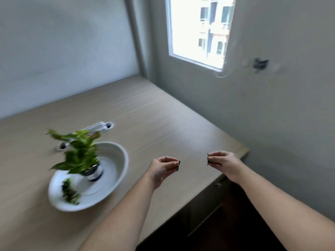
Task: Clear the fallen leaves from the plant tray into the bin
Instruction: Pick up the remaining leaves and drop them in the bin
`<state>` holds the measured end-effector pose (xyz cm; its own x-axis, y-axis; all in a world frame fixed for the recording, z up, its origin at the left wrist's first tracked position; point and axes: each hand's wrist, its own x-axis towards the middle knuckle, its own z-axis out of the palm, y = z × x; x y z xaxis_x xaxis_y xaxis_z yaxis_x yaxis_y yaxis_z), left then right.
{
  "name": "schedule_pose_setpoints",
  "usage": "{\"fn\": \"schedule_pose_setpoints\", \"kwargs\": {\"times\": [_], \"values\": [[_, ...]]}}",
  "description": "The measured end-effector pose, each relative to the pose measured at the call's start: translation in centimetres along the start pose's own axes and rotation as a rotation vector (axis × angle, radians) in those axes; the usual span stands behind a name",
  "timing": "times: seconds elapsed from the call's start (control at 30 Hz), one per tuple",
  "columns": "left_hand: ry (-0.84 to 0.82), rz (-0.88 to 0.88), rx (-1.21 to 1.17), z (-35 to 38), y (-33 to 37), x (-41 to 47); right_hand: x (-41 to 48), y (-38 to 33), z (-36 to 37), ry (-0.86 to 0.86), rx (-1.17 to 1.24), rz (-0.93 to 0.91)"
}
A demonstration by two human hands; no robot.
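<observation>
Head view, blurred by camera motion: left hand [162, 168] and right hand [222, 161] are raised over the table [163, 120], fingers pinched shut, each with a small dark leaf scrap [177, 166] showing at its fingertips; the right hand's scrap [208, 158] is part green. Well to the left of both hands, the white plant tray [119, 158] holds the potted plant [79, 153] and a clump of fallen leaves [69, 192] along its near inner wall. Judged partway: two pinches lifted, most debris left, and no bin is in view, so nothing appears binned.
</observation>
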<state>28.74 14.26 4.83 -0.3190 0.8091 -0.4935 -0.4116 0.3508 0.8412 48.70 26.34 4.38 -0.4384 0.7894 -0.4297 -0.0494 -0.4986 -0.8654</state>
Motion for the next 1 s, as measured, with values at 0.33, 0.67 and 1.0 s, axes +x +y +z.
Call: {"fn": "schedule_pose_setpoints", "kwargs": {"times": [0.33,0.67,1.0], "values": [[-0.395,-0.138,0.231,33.1,-8.6,2.4,-11.6,-1.2,-35.1,0.628,0.214,-0.075],[-0.346,-0.402,0.498,39.3,-22.4,9.7,-12.5,13.9,-43.5,0.810,0.268,0.257],[-0.133,-0.638,0.604,39.2,-33.2,18.4,-6.0,23.0,-46.4,0.877,0.371,0.451]]}}
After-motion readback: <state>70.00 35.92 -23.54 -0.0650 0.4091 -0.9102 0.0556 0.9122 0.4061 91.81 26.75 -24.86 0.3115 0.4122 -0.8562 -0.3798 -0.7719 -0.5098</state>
